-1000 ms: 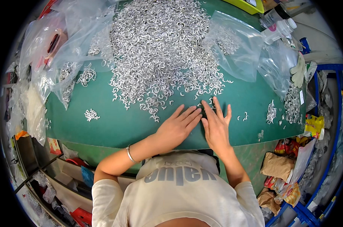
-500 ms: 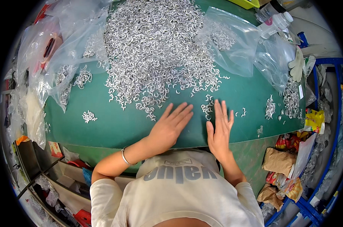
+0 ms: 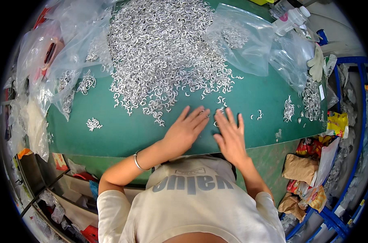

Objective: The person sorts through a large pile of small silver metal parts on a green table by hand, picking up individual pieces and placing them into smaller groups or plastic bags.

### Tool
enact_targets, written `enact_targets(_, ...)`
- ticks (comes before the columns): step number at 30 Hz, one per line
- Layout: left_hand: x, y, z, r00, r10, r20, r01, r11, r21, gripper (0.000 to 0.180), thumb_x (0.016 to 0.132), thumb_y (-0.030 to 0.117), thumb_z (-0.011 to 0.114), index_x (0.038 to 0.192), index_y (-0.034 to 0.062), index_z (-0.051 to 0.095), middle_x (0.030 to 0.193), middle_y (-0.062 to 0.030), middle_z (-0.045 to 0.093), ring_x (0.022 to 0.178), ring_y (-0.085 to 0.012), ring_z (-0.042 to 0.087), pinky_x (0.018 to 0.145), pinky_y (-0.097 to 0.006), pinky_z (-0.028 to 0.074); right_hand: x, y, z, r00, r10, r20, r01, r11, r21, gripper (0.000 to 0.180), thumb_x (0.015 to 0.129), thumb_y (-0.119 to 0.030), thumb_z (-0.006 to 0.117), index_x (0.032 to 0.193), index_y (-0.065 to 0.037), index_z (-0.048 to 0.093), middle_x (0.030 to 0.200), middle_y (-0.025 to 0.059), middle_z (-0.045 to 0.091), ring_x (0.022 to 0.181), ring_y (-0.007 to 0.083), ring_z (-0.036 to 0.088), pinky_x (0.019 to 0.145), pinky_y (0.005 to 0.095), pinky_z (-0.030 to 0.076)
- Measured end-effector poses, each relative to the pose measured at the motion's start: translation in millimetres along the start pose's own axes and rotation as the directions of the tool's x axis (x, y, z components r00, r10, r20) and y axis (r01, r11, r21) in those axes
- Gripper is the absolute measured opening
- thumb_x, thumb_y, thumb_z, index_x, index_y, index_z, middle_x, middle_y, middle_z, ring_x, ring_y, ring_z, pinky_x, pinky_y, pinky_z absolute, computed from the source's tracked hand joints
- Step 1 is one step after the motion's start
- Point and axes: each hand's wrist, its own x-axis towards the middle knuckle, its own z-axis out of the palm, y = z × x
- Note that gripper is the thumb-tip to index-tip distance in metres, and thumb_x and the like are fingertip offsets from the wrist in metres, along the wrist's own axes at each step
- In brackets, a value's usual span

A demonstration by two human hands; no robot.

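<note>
A large heap of small silver crescent-shaped metal pieces (image 3: pixel 161 52) covers the far middle of the green table (image 3: pixel 123 137). My left hand (image 3: pixel 184 130) lies nearly flat near the table's front edge, fingers outstretched, with a crescent piece showing by its fingertips. Beside it, my right hand (image 3: pixel 232 135) is spread over a few loose crescent pieces (image 3: pixel 221 100), some partly hidden beneath its fingers. Neither hand grips anything. Left of my hands sits a small cluster of crescents (image 3: pixel 94 124); two or three stray pieces (image 3: pixel 258 115) lie to the right.
Clear plastic bags (image 3: pixel 248 40) flank the heap, some holding pieces. Larger ring-like pieces (image 3: pixel 311 101) and another small pile (image 3: pixel 288 109) are at the right. A white bottle (image 3: pixel 291 21) and a pale glove (image 3: pixel 316 62) lie far right. Blue shelving (image 3: pixel 364 105) stands beyond.
My right hand has moved left over the small group of crescents, closer to my left hand. My left hand has shifted only slightly. The whole view has also shifted a little.
</note>
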Motion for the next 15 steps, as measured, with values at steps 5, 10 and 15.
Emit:
enact_targets(5,2.4,-5.2,-4.5,0.998,-0.052,-0.024,0.055,0.991,0.119,0.058,0.072,-0.006,0.055,0.130,-0.0037,0.049,0.145,-0.0165,0.041,0.137,-0.0348,0.036,0.111,-0.056,0.026,7.0,17.7,-11.0,0.947,0.098,-0.306,-0.046,0.984,0.171,0.045,0.092,-0.017,0.057,0.132,0.001,0.050,0.138,0.0149,0.051,0.136,0.0364,0.036,0.110,0.0583,0.019)
enact_targets(10,10.5,2.7,7.9,0.999,0.053,-0.008,-0.052,0.994,0.094,0.054,0.074,-0.005,0.053,0.128,-0.0038,0.051,0.143,-0.0164,0.044,0.137,-0.0338,0.036,0.110,-0.057,0.026,18.8,-3.2,2.1,0.978,0.076,-0.194,-0.078,0.997,-0.006,0.046,0.092,-0.018,0.057,0.132,0.003,0.048,0.138,0.0162,0.050,0.135,0.0373,0.037,0.109,0.0607,0.019)
enact_targets(15,-4.2,-14.8,-7.3,0.995,-0.080,-0.055,0.090,0.976,0.197,0.055,0.072,-0.007,0.053,0.127,-0.0048,0.052,0.143,-0.0171,0.044,0.137,-0.0329,0.036,0.111,-0.058,0.025,7.2,-9.4,1.6,0.988,0.050,-0.148,-0.040,0.996,0.076,0.046,0.092,-0.017,0.055,0.133,0.003,0.047,0.141,0.0161,0.046,0.138,0.0368,0.033,0.110,0.0608,0.015)
